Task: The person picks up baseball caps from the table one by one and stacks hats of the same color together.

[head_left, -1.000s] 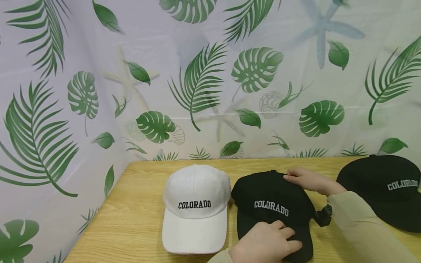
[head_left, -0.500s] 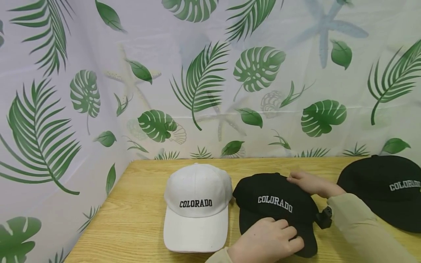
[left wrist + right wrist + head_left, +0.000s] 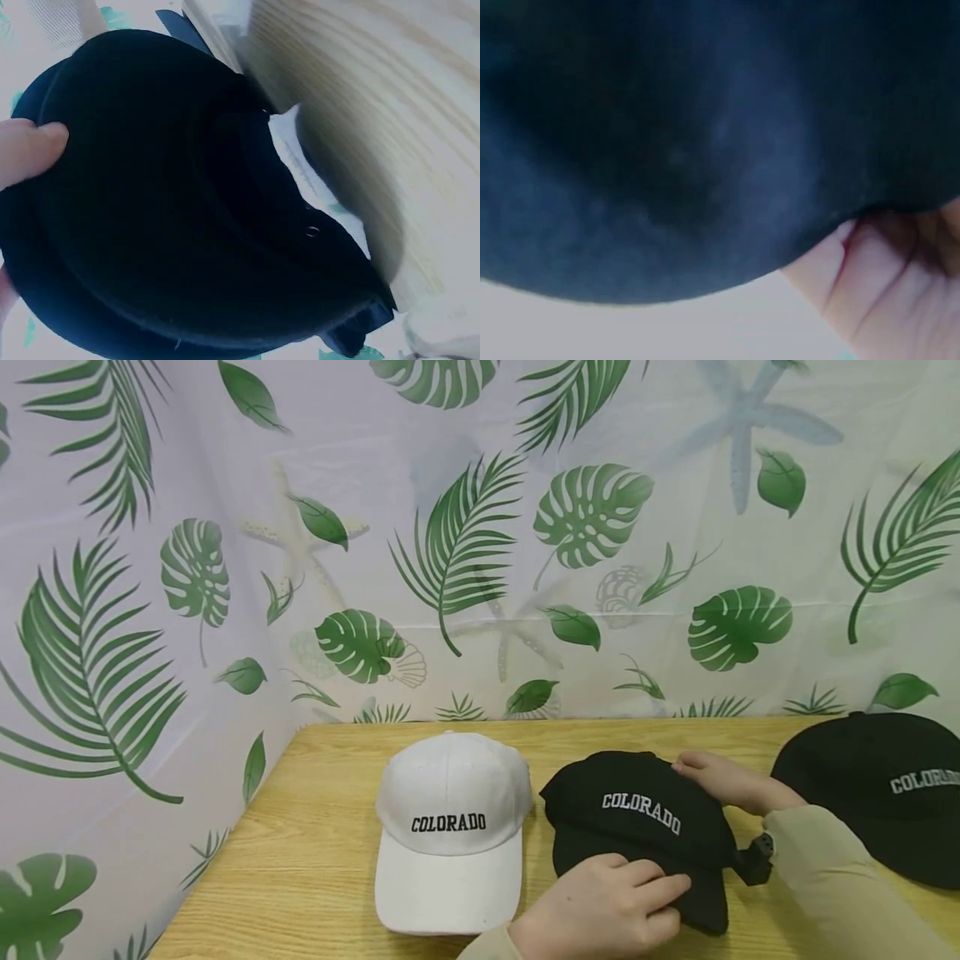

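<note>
A black baseball cap (image 3: 641,814) lettered COLORADO is tilted above the wooden table in the head view. My left hand (image 3: 603,906) pinches its brim; the left wrist view shows the thumb (image 3: 34,150) on the underside of the brim (image 3: 135,202). At the back right of the crown, my right hand (image 3: 731,781) grips the cap, its fingertips partly hidden. Dark fabric (image 3: 705,150) fills most of the right wrist view, with part of the right hand (image 3: 877,285) tucked against its edge.
A white COLORADO cap (image 3: 450,827) lies just left of the held one. Another black COLORADO cap (image 3: 885,793) sits at the right, partly out of frame. The wooden table (image 3: 300,843) backs onto a leaf-printed cloth (image 3: 480,543). A black wrist camera (image 3: 753,860) is on my right wrist.
The held black cap has shifted slightly right and turned a little clockwise, its brim rising into view. Both hands stay on it, the right one moving slightly right.
</note>
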The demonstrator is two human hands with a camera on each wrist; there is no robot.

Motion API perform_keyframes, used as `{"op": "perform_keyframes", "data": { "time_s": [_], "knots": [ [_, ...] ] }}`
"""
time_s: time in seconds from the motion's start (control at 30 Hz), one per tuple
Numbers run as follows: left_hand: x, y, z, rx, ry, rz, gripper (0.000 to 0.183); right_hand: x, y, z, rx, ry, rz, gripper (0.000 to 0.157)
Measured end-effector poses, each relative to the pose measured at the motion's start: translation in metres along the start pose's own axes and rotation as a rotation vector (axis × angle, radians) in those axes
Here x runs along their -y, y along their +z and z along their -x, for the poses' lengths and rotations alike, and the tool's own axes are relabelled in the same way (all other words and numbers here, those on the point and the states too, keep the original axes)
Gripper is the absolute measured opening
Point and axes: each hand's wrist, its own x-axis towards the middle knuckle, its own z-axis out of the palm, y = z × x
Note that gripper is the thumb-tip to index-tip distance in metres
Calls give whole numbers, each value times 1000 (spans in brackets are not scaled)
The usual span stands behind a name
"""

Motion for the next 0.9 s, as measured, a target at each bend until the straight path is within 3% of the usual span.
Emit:
{"op": "perform_keyframes", "data": {
  "time_s": [0.17,0.4,0.73,0.8,0.9],
  "knots": [
    [2,1,1,95,40,-34,24,-1,0,0,1,-24,15,38],
    [1,-1,-2,289,99,55,27,2,2,-1,-94,-48,106,29],
    [-1,-1,0,281,73,84,23,-7,9,-15,-293,-92,272,25],
    [-1,-1,0,294,57,125,22,-6,9,-13,-287,-90,258,30],
    [-1,-1,1,318,34,174,20,-4,5,-5,-223,-61,195,51]
  ]
}}
